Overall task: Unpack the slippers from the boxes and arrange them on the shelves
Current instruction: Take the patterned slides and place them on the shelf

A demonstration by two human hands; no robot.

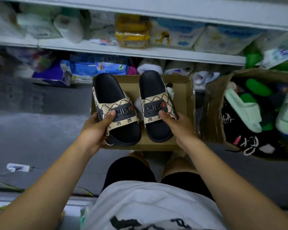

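Note:
I hold a pair of black slippers with beige patterned straps marked SMILE over an open cardboard box [183, 90] on the floor. My left hand [96, 128] grips the left slipper [113, 100] by its strap, thumb on top. The right slipper [152, 90] is gripped the same way by my right hand [176, 125]. Both slippers point away from me, toward the white shelves [140, 53]. Something white and a small trinket lie in the box between and behind the slippers.
A second, larger cardboard box [213, 103] at the right holds mint-green and black slippers [244, 107]. The shelves carry tissue packs, toilet rolls and packaged goods. Grey floor [40, 127] lies to the left. My legs and white shirt fill the foreground.

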